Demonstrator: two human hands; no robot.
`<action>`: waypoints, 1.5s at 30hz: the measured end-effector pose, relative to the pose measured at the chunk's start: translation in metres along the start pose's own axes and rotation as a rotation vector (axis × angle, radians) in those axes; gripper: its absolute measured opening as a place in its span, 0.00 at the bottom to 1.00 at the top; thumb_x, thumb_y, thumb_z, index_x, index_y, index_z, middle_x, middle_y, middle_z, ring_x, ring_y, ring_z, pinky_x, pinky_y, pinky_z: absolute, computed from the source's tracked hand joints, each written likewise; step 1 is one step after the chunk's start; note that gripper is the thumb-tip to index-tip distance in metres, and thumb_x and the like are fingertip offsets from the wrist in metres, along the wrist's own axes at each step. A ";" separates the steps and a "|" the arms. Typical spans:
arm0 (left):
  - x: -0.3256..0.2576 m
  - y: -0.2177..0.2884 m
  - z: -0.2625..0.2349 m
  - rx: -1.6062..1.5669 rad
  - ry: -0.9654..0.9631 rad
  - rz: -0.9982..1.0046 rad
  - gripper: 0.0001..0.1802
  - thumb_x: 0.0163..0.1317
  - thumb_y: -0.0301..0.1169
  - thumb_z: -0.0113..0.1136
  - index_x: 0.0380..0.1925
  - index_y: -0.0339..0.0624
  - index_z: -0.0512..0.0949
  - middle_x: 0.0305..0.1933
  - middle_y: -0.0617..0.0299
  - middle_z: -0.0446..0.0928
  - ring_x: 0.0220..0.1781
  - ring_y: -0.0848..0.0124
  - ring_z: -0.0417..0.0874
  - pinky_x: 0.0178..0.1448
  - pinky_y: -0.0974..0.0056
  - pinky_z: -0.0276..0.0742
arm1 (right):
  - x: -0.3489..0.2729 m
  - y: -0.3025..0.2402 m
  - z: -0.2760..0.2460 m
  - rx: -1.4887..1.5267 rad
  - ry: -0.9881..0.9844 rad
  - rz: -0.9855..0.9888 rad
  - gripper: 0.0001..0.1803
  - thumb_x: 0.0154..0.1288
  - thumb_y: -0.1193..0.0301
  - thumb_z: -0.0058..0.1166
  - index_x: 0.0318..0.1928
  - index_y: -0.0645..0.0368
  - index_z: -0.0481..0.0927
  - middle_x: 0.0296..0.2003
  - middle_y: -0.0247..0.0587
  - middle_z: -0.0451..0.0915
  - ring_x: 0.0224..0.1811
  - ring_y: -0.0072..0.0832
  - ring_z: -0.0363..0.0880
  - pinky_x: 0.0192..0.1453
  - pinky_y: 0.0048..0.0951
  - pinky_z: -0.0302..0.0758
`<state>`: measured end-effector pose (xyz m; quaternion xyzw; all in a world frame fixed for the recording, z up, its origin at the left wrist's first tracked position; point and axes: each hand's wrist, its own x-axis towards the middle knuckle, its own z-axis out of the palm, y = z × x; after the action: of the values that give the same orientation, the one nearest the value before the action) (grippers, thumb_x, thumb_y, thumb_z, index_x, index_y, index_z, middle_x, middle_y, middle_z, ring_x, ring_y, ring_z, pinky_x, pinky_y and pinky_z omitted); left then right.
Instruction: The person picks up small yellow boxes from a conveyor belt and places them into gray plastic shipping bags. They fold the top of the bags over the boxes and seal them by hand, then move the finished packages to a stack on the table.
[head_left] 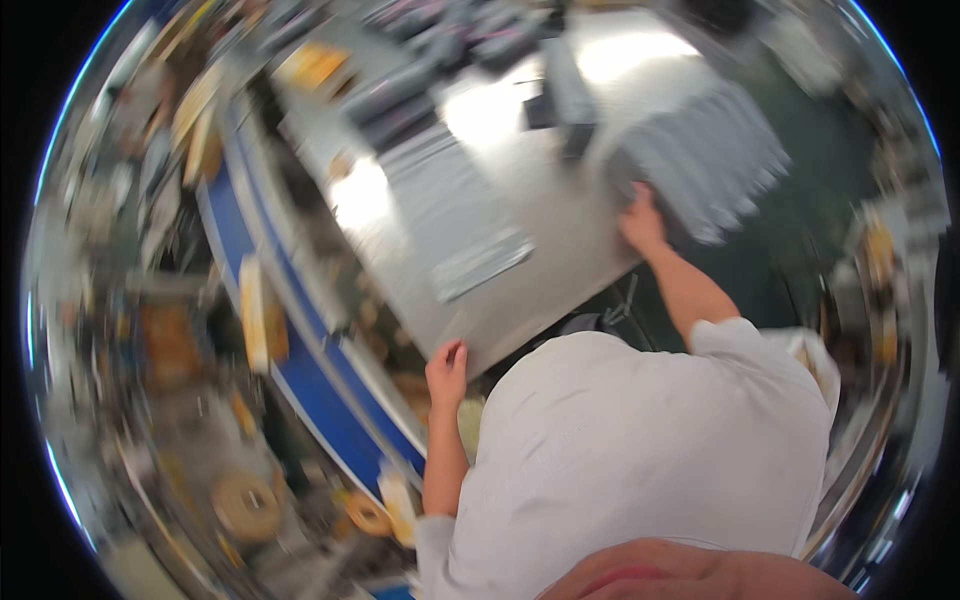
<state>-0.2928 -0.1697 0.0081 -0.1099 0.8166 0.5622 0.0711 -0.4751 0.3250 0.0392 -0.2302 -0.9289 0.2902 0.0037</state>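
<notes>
My right hand [643, 222] is at the near left edge of a thick stack of grey plastic bags [700, 155], its fingers closed on that edge. The stack lies at the right side of the metal table [560, 240] and reaches out past its edge. My left hand [447, 372] is by the table's near corner, fingers loosely apart, with nothing seen in it. A flat grey plastic bag [455, 205] lies on the table between my hands and farther off, its near end folded over. Motion blurs the picture.
Several grey bundles [470, 35] lie at the table's far end. A dark grey upright block [568, 95] stands mid-table, and a yellow-orange box [315, 68] sits far left. Along the left side runs a blue-sided conveyor-like frame [325, 385]. Tape rolls [246, 507] are at lower left.
</notes>
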 end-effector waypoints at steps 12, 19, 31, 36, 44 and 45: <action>-0.210 -0.167 -0.189 0.846 0.680 -0.937 0.51 0.58 0.30 0.69 0.82 0.47 0.56 0.85 0.46 0.55 0.87 0.43 0.53 0.84 0.39 0.58 | -0.033 0.063 0.076 -0.688 0.072 -0.360 0.34 0.76 0.57 0.53 0.78 0.54 0.67 0.77 0.64 0.64 0.75 0.65 0.64 0.79 0.58 0.64; -0.120 -0.203 -0.288 1.068 0.275 -0.988 0.55 0.53 0.46 0.78 0.80 0.51 0.62 0.90 0.58 0.47 0.90 0.44 0.47 0.84 0.38 0.59 | -0.043 0.014 0.049 -0.631 -0.270 -0.401 0.36 0.63 0.55 0.68 0.67 0.60 0.76 0.66 0.59 0.77 0.71 0.56 0.73 0.76 0.52 0.70; 0.027 -0.019 -0.309 0.443 0.725 -0.259 0.34 0.54 0.43 0.79 0.55 0.39 0.74 0.53 0.49 0.84 0.56 0.54 0.87 0.63 0.48 0.80 | -0.137 -0.048 0.025 -0.175 -0.487 -0.431 0.28 0.69 0.64 0.66 0.66 0.59 0.80 0.59 0.48 0.85 0.62 0.45 0.83 0.67 0.41 0.79; 0.070 0.053 -0.147 0.027 0.228 0.079 0.35 0.55 0.38 0.81 0.57 0.38 0.73 0.52 0.51 0.84 0.52 0.61 0.87 0.58 0.54 0.83 | -0.152 -0.114 0.070 0.536 -0.619 -0.452 0.34 0.73 0.63 0.66 0.75 0.57 0.71 0.63 0.45 0.84 0.64 0.37 0.83 0.66 0.39 0.79; 0.138 0.052 0.063 -0.234 0.092 0.028 0.44 0.63 0.28 0.75 0.75 0.38 0.61 0.66 0.45 0.77 0.65 0.59 0.82 0.67 0.56 0.80 | -0.146 -0.145 0.074 0.371 -0.713 -0.258 0.32 0.71 0.63 0.67 0.72 0.54 0.74 0.59 0.50 0.84 0.68 0.44 0.78 0.69 0.41 0.76; 0.153 0.058 0.060 -0.272 0.104 -0.019 0.45 0.64 0.27 0.75 0.76 0.38 0.59 0.64 0.48 0.78 0.64 0.60 0.82 0.67 0.56 0.80 | -0.141 -0.143 0.069 0.345 -0.793 -0.227 0.31 0.71 0.63 0.66 0.72 0.53 0.75 0.58 0.50 0.85 0.68 0.45 0.78 0.69 0.40 0.76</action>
<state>-0.4557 -0.1089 0.0028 -0.1553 0.7343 0.6606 0.0183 -0.4199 0.1237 0.0766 0.0061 -0.8159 0.5045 -0.2824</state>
